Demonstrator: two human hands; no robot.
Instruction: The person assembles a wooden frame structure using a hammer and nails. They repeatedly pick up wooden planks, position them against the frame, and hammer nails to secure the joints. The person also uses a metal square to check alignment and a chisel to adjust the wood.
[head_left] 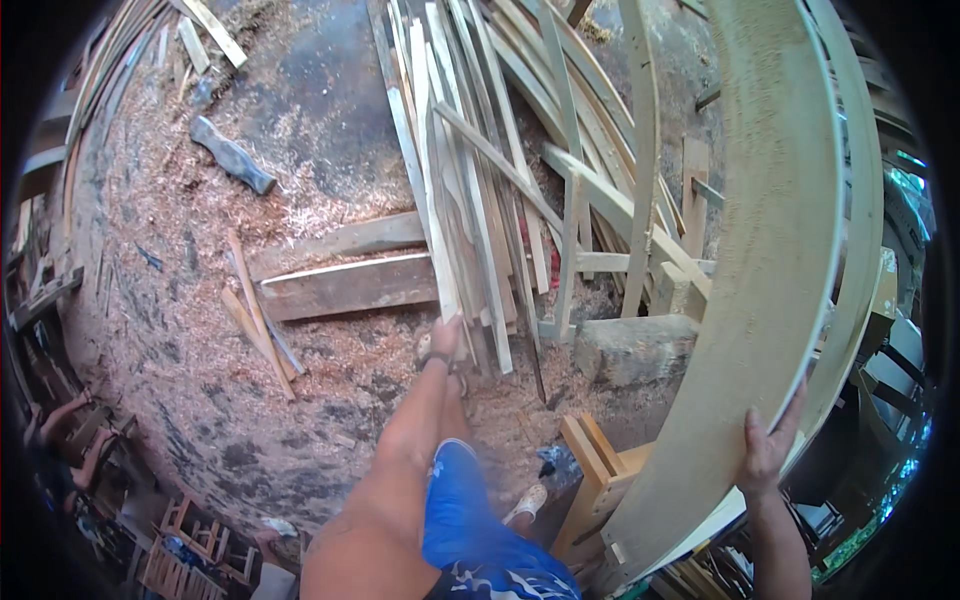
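My left hand [443, 338] is closed round the near end of a pale wooden strip [436, 215]. That strip lies lengthwise in a pile of long, thin strips [490, 235] at the middle of the floor. On the right my right hand [768, 450] grips the edge of a large, slightly curved wooden panel [765, 200], with the thumb on its face and the fingers along its outer edge. Part of those fingers is hidden at the edge. Beside the left hand lie two short thick boards [350, 285], running off to the left under the strips.
Shavings [180, 330] cover much of the floor. A worn wooden block [640, 350] and a pale wooden frame [600, 255] stand between pile and panel. A dark wooden tool handle or mallet [232, 155] lies far left. Two thin offcuts [262, 320] lie nearer. Another person [75, 435] is at lower left.
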